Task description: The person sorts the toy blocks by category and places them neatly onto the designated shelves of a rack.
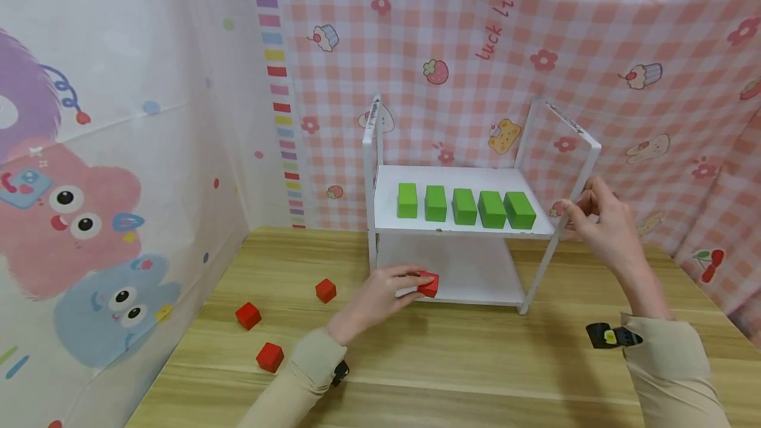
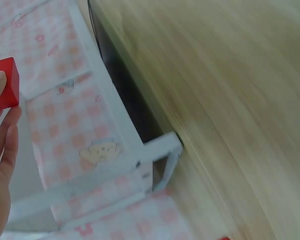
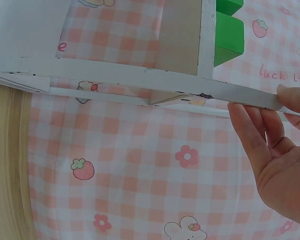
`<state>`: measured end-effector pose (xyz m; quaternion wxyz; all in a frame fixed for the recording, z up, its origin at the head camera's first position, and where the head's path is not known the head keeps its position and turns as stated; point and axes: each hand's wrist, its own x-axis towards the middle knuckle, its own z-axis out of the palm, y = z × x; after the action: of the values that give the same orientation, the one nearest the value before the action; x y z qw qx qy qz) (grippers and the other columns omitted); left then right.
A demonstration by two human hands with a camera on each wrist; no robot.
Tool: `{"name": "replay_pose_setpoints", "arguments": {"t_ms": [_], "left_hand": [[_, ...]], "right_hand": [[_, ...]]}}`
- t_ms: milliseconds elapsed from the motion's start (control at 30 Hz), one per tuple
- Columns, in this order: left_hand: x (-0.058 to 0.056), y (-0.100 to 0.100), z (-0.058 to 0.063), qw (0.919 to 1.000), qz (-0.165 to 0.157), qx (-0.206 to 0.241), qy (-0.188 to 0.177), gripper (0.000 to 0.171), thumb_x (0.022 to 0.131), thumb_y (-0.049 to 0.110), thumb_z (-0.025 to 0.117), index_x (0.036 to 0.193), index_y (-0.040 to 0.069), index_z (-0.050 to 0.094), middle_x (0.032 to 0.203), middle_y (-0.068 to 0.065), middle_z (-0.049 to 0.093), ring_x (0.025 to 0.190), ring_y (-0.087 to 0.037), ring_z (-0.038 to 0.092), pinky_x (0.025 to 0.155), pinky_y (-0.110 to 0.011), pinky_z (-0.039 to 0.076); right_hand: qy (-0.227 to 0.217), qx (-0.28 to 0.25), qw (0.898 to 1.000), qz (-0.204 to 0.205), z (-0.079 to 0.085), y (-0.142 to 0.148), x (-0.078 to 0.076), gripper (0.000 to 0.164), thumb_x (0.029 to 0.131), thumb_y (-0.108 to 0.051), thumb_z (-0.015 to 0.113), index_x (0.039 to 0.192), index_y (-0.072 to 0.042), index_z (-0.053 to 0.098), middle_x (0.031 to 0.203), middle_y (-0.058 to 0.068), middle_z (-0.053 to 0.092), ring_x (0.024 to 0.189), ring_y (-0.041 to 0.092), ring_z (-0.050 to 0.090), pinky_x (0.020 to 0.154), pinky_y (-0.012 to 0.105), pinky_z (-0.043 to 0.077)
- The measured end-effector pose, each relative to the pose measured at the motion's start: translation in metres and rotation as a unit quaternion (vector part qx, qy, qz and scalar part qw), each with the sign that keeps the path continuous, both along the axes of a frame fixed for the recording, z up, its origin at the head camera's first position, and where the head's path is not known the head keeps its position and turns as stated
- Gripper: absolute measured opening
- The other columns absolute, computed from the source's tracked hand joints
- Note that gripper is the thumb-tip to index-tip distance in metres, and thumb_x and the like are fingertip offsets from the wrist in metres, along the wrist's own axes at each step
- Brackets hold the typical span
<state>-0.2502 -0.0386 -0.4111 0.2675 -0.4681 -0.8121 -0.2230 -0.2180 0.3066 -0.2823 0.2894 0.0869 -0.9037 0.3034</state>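
red block (image 1: 429, 289), held at the front edge of the lower shelf (image 1: 475, 276) of a white rack (image 1: 370, 183), toward the left side; not possible to tell whether touching the board or just above it. pinched narrowly between thumb and fingers of the left hand (image 1: 380, 292). right hand (image 1: 609, 226) with thumb and fingers gripping the right front post (image 1: 540, 269), probably for steadiness.

likeliest trouble: a tumble off the front lip, from letting go too near the edge; a bump against that lip, from too low an approach; a jolted rack, from an uneven pull on the post, with green blocks (image 1: 464, 209) perhaps sliding out of line.

counted: four red blocks, one in hand and three loose cubes (image 1: 326, 290) on the wooden table (image 1: 452, 375), left of the rack; five green blocks, in a row on the upper shelf (image 1: 458, 176); two shelves, one rack.
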Motion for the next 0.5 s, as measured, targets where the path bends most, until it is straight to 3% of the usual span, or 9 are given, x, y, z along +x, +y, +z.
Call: {"name": "replay_pose_setpoints", "arguments": {"t_ms": [300, 500], "left_hand": [[-0.013, 0.037, -0.009, 0.9994, 0.011, 0.004, 0.034, 0.029, 0.081, 0.018, 0.076, 0.109, 0.014, 0.073, 0.113, -0.005, 0.071, 0.101, -0.014, 0.069, 0.085, -0.022, 0.055], [-0.017, 0.061, -0.015, 0.999, 0.041, -0.019, 0.006, 0.028, 0.084, 0.02, 0.073, 0.112, 0.016, 0.072, 0.114, -0.003, 0.07, 0.101, -0.012, 0.068, 0.086, -0.02, 0.054]], "right_hand": [[0.001, 0.0, 1.0, 0.0, 0.0, -0.001, 0.0, 0.024, 0.096, -0.023, 0.056, 0.096, -0.003, 0.042, 0.072, 0.001, 0.056, 0.056, 0.004, 0.043, 0.043, 0.023, 0.031], [0.001, -0.001, 1.0, -0.002, 0.0, -0.001, 0.0, 0.024, 0.096, -0.023, 0.057, 0.095, -0.003, 0.043, 0.072, -0.003, 0.054, 0.057, 0.005, 0.044, 0.043, 0.023, 0.032]]}}
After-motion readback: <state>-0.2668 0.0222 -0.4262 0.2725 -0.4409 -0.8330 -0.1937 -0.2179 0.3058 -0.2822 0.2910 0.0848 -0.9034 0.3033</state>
